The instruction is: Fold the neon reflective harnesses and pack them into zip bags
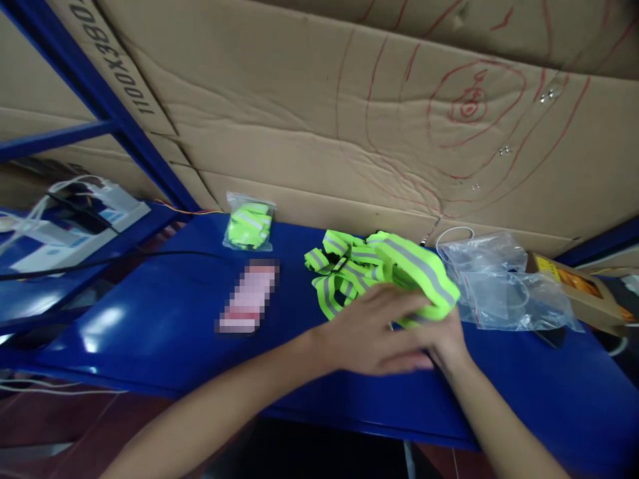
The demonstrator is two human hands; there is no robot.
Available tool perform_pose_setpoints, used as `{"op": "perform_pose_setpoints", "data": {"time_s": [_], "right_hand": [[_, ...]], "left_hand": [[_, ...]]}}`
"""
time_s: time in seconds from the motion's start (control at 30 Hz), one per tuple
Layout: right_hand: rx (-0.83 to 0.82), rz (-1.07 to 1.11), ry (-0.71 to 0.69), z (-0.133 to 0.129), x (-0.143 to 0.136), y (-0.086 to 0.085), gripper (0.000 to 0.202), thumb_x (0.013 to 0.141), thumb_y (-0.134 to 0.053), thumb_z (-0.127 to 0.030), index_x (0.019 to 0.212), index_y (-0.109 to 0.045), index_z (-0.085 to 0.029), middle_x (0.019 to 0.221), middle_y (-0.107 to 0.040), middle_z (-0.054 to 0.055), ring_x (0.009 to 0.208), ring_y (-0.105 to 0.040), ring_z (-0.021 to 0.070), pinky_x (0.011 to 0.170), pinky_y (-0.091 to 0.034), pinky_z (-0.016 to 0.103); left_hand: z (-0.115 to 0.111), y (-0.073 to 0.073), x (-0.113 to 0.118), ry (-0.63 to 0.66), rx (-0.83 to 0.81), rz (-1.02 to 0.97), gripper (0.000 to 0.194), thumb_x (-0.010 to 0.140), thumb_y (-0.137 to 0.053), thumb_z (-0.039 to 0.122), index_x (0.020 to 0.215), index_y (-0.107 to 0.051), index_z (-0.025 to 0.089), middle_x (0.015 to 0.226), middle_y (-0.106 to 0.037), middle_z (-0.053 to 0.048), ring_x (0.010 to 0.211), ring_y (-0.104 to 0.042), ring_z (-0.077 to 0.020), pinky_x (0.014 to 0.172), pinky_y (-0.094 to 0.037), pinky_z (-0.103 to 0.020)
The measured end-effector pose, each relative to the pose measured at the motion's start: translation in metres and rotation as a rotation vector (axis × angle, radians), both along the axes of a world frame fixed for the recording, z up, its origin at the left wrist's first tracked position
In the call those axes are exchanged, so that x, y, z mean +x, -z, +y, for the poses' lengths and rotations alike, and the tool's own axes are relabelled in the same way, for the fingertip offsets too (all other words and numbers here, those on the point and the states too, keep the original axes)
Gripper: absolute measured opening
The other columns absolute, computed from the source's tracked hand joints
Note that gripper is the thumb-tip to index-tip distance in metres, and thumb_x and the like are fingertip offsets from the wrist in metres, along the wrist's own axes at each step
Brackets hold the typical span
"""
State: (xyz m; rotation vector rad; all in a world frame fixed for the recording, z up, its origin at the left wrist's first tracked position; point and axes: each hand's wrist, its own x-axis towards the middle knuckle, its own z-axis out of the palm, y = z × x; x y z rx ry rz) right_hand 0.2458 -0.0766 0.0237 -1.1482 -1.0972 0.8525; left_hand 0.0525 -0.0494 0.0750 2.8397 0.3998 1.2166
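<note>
Straps (367,261) of fluorescent yellow-green with a grey reflective stripe lie in a loose heap right of the frame's middle, and one broad loop rises out of the heap toward the person's hands. The left hand (367,336) comes in from the lower left, its fingers loosely apart and overlapping the right hand (452,342); I can't tell from here whether that grip pinches the band or merely brushes it. The loop's near end lies against the right hand, whose fingers are mostly hidden, so its grip I can't make out either.

As for progress, I'd call it partway. One zip bag (249,225), left of centre toward the back of the blue table (164,293), already has a folded bundle of the same material inside. The heap itself is unbagged and looks untidy, with several bands crossing over one another, so the sorting seems far from finished. Clear plastic bags (492,293) lie crumpled at the right of the frame, beside a cardboard box (594,309), with no yellow-green showing inside them.
</note>
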Motion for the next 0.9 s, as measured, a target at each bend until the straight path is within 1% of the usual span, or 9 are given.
{"op": "perform_pose_setpoints", "data": {"time_s": [0.13,0.2,0.27,0.33,0.4,0.53,0.7,0.8,0.9], "right_hand": [[-0.091,0.339,0.009,0.012,0.008,-0.023,0.029,0.082,-0.075,-0.045,0.107,-0.073,-0.031,0.111,-0.077,0.001,0.107,-0.072,0.0243,0.088,-0.060,0.038],[-0.105,0.455,0.026,0.013,0.016,-0.033,0.021,0.084,-0.070,-0.041,0.103,-0.073,-0.030,0.111,-0.076,0.001,0.109,-0.070,0.0250,0.085,-0.059,0.038],[-0.068,0.452,0.058,0.013,0.023,-0.038,0.018,0.088,-0.064,-0.040,0.101,-0.072,-0.030,0.114,-0.073,0.001,0.112,-0.068,0.0258,0.086,-0.058,0.040],[-0.028,0.412,0.117,0.014,0.030,-0.038,0.018,0.089,-0.062,-0.041,0.100,-0.070,-0.029,0.113,-0.070,0.002,0.111,-0.066,0.0256,0.086,-0.058,0.040],[-0.030,0.326,0.201,0.018,0.036,-0.034,0.019,0.086,-0.067,-0.040,0.101,-0.068,-0.029,0.110,-0.068,0.001,0.105,-0.066,0.0236,0.083,-0.057,0.037],[0.004,0.056,0.419,0.027,0.047,-0.020,0.037,0.079,-0.079,-0.036,0.112,-0.062,-0.032,0.110,-0.066,-0.002,0.103,-0.064,0.0199,0.084,-0.053,0.031],[0.090,-0.083,0.452,0.030,0.059,-0.013,0.062,0.076,-0.082,-0.033,0.130,-0.053,-0.034,0.136,-0.059,0.007,0.121,-0.061,0.0282,0.099,-0.050,0.043],[0.258,-0.190,0.556,0.028,0.065,-0.014,0.065,0.075,-0.076,-0.024,0.134,-0.052,-0.034,0.155,-0.044,0.009,0.138,-0.050,0.0353,0.109,-0.043,0.054],[0.461,-0.359,0.724,0.024,0.064,-0.014,0.057,0.075,-0.065,-0.019,0.128,-0.055,-0.036,0.151,-0.050,0.006,0.139,-0.049,0.0367,0.109,-0.041,0.059]], "left_hand": [[0.056,0.026,-0.047,-0.346,-0.159,-0.115,0.035,0.106,-0.040,0.024,0.137,-0.056,0.019,0.136,-0.062,-0.015,0.130,-0.058,-0.0257,0.109,-0.047,-0.045],[0.076,0.038,-0.063,-0.496,-0.388,-0.113,0.035,0.106,-0.036,0.023,0.134,-0.057,0.020,0.139,-0.059,-0.014,0.133,-0.055,-0.0223,0.114,-0.045,-0.042],[0.086,0.046,-0.069,-0.542,-0.496,-0.076,0.035,0.105,-0.037,0.023,0.132,-0.058,0.020,0.136,-0.061,-0.014,0.130,-0.058,-0.0213,0.114,-0.046,-0.040],[0.085,0.052,-0.067,-0.528,-0.550,0.003,0.032,0.099,-0.052,0.024,0.130,-0.061,0.023,0.132,-0.065,-0.011,0.125,-0.062,-0.0226,0.111,-0.049,-0.039],[0.080,0.057,-0.062,-0.550,-0.600,0.077,0.043,0.090,-0.066,0.023,0.132,-0.061,0.025,0.135,-0.064,-0.010,0.125,-0.063,-0.0268,0.109,-0.051,-0.041],[0.072,0.062,-0.063,-0.737,-0.691,0.105,0.071,0.088,-0.072,0.028,0.152,-0.042,0.019,0.143,-0.054,-0.021,0.125,-0.063,-0.0368,0.103,-0.052,-0.050],[0.064,0.050,-0.081,-0.852,-0.695,0.223,0.100,0.081,-0.080,0.052,0.160,-0.028,0.022,0.140,-0.053,-0.021,0.128,-0.060,-0.0418,0.095,-0.054,-0.049],[0.059,0.038,-0.086,-0.891,-0.718,0.317,0.090,0.082,-0.080,0.045,0.155,-0.033,0.024,0.121,-0.067,-0.015,0.113,-0.069,-0.0386,0.088,-0.054,-0.045],[0.058,0.034,-0.086,-0.882,-0.740,0.293,0.067,0.085,-0.076,0.033,0.143,-0.045,0.024,0.108,-0.073,-0.010,0.101,-0.072,-0.0343,0.082,-0.054,-0.041]]}}
